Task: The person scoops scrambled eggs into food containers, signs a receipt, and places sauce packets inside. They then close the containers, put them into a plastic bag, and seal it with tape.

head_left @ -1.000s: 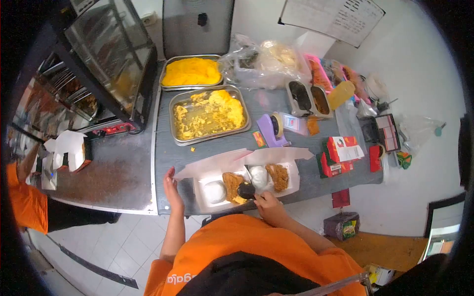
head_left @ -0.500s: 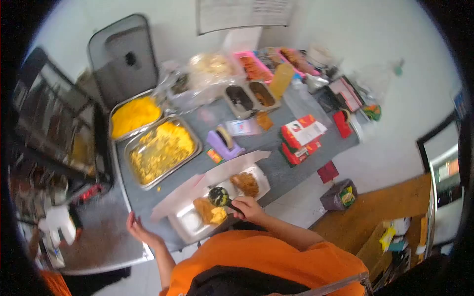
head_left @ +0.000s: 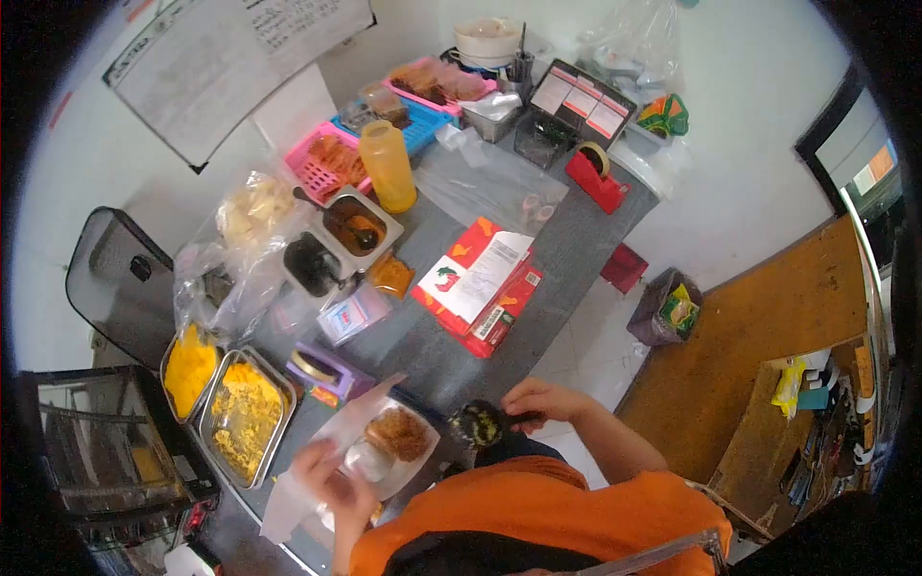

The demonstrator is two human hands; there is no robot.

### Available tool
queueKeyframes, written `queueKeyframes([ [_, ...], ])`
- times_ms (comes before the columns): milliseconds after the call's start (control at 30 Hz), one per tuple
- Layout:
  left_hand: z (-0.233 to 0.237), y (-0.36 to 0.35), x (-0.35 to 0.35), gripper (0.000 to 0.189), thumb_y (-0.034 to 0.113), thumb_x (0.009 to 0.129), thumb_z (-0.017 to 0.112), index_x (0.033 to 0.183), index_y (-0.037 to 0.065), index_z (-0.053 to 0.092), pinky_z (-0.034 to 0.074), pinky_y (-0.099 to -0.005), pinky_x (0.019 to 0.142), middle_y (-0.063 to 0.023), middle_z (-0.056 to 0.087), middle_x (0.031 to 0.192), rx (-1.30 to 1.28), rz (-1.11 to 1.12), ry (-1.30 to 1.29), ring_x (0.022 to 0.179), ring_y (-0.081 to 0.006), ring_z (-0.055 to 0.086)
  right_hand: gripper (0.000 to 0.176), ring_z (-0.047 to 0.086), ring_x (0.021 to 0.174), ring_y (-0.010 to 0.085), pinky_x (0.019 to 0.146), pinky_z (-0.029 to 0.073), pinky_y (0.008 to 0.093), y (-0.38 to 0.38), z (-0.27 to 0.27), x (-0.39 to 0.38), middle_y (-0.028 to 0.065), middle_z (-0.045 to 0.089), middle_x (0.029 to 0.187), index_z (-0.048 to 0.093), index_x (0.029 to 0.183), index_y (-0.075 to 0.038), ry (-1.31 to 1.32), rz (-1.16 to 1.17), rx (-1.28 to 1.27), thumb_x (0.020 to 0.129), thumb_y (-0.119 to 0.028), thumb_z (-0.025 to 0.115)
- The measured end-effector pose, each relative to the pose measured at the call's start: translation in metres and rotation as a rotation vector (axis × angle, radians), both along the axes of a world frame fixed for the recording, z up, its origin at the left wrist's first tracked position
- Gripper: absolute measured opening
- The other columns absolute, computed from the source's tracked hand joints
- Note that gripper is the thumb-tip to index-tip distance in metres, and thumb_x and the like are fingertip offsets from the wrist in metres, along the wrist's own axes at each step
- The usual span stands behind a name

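Note:
My right hand (head_left: 538, 403) is wrapped round the handle of a dark round scoop (head_left: 477, 424), which has yellow-green bits in its bowl. It is right of a paper-lined food box (head_left: 421, 459). Inside the box lie a brown crumbed piece (head_left: 399, 434) and a white rounded mound (head_left: 369, 461). My left hand (head_left: 331, 480), blurred, is over the box's left part with its fingers apart. A steel tray of yellow crumbly food (head_left: 245, 418) and a purple tape dispenser (head_left: 328, 374) are beyond the box.
Red and white boxes (head_left: 475, 288), two steel sauce containers (head_left: 360, 228), a yellow bottle (head_left: 387, 168) and a red tape dispenser (head_left: 597, 180) stand on the grey table (head_left: 567, 278). Pink and blue baskets are at the back. A bin (head_left: 665, 307) stands on the floor at right.
The view has turned rightwards. My right hand has moved the scoop from above the box to its right side. My left hand has come from beside the box to over it.

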State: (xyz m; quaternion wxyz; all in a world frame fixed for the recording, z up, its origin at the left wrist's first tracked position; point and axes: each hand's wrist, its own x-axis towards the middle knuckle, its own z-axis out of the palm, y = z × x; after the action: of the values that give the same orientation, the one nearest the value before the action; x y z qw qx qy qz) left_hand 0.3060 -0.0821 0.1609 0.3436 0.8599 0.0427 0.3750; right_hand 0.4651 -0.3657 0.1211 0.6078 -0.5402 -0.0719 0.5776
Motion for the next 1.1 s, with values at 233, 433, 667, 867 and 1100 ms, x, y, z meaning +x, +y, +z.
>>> queueKeyframes([
  [233,-0.043,-0.068,0.188,0.116,0.023,0.053,0.084,0.135,-0.006,0.007,0.016,-0.0426,0.109,-0.0285,0.013,0.141,-0.061,-0.225,0.575,0.131,-0.0408,0.016,0.019,0.054,0.052,0.0073,0.043,0.038,0.0193,-0.08,-0.004,0.05,0.0019,0.061,0.066,0.062,0.081,-0.005,-0.071,-0.256,-0.003,0.083,-0.024,0.058],
  [433,-0.067,-0.067,0.214,0.116,0.021,0.048,0.085,0.133,-0.008,0.011,0.023,-0.0437,0.106,-0.0276,0.022,0.134,-0.225,-0.252,0.631,0.126,-0.0415,0.024,0.019,0.054,0.051,0.0081,0.04,0.036,0.019,-0.106,-0.005,0.056,0.0034,0.06,0.065,0.062,0.078,-0.004,-0.059,-0.396,0.054,0.083,-0.022,0.057],
  [667,-0.069,-0.095,0.186,0.113,0.022,0.049,0.085,0.131,-0.008,0.013,0.024,-0.0448,0.104,-0.0302,0.023,0.131,-0.134,-0.211,0.59,0.124,-0.0439,0.024,0.021,0.053,0.049,0.0089,0.038,0.033,0.0203,-0.085,0.015,0.062,0.004,0.058,0.061,0.06,0.075,-0.003,-0.146,-0.447,0.01,0.082,-0.022,0.057],
  [867,-0.016,-0.065,0.117,0.094,0.027,0.072,0.074,0.135,-0.007,0.013,0.026,-0.0423,0.104,-0.0263,0.022,0.137,-0.166,-0.436,0.435,0.128,-0.0368,0.027,0.021,0.05,0.047,0.0092,0.039,0.033,0.0207,0.009,0.059,0.058,0.0042,0.056,0.06,0.06,0.078,-0.002,-0.289,-0.486,0.114,0.085,-0.02,0.053],
  [1100,0.092,0.083,-0.1,0.03,0.01,0.082,0.057,0.111,0.0,0.055,0.039,-0.0375,0.093,-0.0144,0.059,0.111,-0.461,-0.297,0.187,0.105,-0.0263,0.055,0.023,0.058,0.06,0.014,0.05,0.042,0.0276,0.263,0.089,0.01,0.0052,0.06,0.068,0.059,0.084,-0.002,-1.229,0.112,0.187,0.089,-0.021,0.047],
])
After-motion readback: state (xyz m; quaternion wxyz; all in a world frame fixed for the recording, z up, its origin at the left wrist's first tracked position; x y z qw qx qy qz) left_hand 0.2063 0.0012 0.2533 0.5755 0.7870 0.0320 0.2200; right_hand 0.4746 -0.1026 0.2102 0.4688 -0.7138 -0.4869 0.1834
